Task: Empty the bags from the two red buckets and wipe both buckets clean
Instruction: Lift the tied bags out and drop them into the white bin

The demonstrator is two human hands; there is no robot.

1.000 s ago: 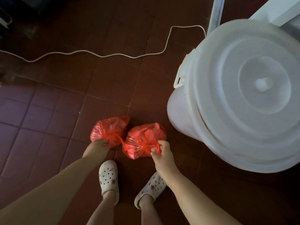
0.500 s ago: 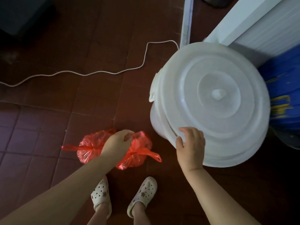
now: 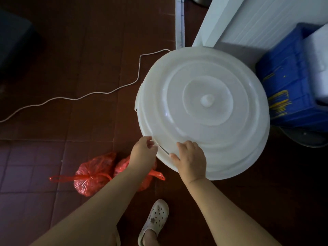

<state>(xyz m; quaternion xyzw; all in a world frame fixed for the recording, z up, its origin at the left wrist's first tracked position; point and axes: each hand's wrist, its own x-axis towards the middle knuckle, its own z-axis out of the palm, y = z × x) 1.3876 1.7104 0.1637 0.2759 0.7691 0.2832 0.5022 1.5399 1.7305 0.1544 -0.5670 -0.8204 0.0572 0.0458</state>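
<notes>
Count, head view:
- 2 red plastic bags, tied, on the floor: left bag [image 3: 92, 173], right bag [image 3: 147, 176] partly behind a forearm.
- 1 big white bin, lidded: lid [image 3: 204, 107].
- 1 white cord [image 3: 99, 94] across the tiles.
- 1 blue crate [image 3: 284, 82], with 1 white foam box [image 3: 319, 55] at the frame edge beside it.
- 2 hands: left hand [image 3: 144, 150], right hand [image 3: 190, 159].
- 1 white perforated clog [image 3: 156, 219] showed.
- Red buckets visible: 0.
</notes>
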